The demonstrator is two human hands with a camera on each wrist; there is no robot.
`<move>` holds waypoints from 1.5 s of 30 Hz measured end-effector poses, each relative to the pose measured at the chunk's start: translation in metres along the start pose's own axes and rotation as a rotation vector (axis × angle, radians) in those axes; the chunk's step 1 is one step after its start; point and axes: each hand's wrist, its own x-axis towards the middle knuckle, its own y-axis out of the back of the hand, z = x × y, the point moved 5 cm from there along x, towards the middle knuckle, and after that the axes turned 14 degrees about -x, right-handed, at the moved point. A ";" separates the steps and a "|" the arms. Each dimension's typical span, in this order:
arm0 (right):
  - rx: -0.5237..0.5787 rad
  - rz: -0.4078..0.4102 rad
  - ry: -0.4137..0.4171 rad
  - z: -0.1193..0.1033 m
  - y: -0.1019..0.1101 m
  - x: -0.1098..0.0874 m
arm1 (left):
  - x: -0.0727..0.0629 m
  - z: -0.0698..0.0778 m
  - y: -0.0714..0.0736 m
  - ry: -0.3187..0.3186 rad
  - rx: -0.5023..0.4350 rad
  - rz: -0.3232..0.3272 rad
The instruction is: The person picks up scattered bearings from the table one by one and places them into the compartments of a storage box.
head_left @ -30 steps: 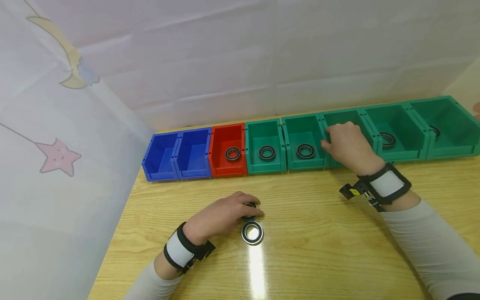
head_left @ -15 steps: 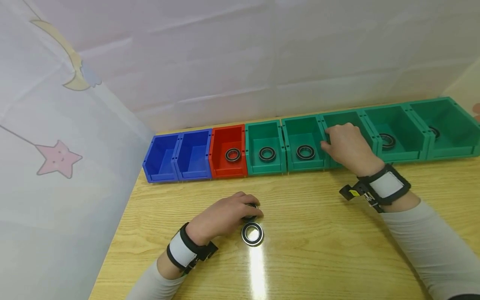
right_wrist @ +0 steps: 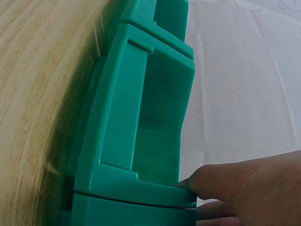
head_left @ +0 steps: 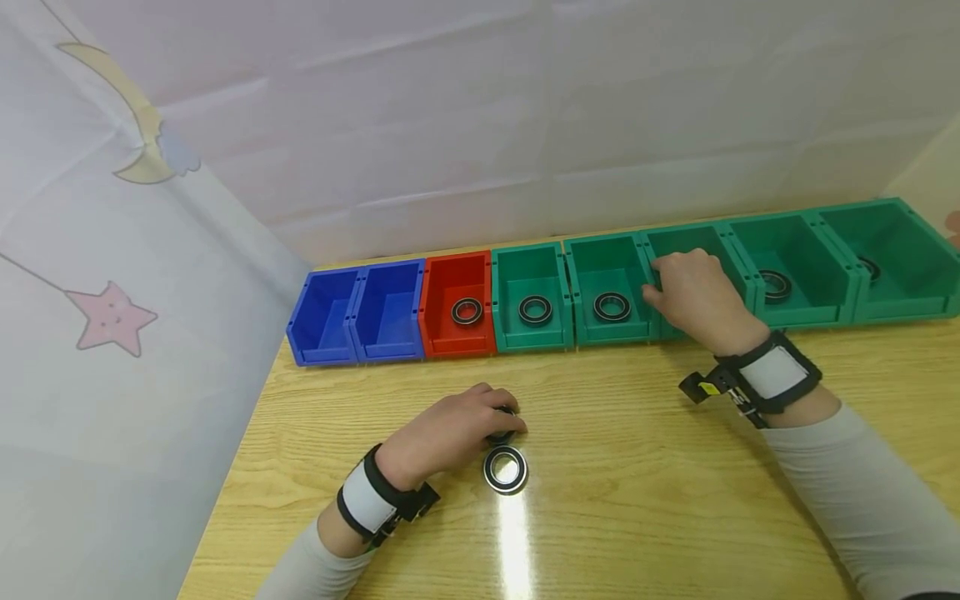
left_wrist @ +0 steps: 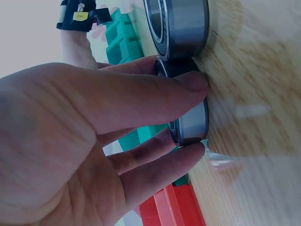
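Observation:
My left hand (head_left: 446, 435) pinches a ball bearing (left_wrist: 195, 122) on the wooden table. In the left wrist view the thumb lies on one side of its steel rim, with fingers on the other; the bearing stands against the tabletop. A second bearing (head_left: 491, 470) lies beside it, nearer me, close to touching. Over at the right, my right hand (head_left: 699, 300) grips the wall of the middle green bin (head_left: 693, 237), its thumb at the rim (right_wrist: 186, 188) and fingers beyond. That bin's floor is mostly hidden by the hand.
Along the back runs a row of bins: two blue bins (head_left: 390, 308), a red bin (head_left: 457, 275) and several green ones. Single bearings lie in the red bin and in the green bins either side of my right hand. A pale cloth hangs behind the row.
Both hands stay almost where they were, the left on the bearing and the right at the green bin. The head view has shifted very slightly.

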 end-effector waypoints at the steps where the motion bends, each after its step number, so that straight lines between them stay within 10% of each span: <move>1: 0.000 -0.002 0.000 0.000 0.000 0.000 | 0.000 0.000 0.000 0.002 0.003 0.000; 45: -0.014 0.018 0.007 0.000 0.000 0.000 | -0.006 -0.002 0.024 0.070 0.032 0.036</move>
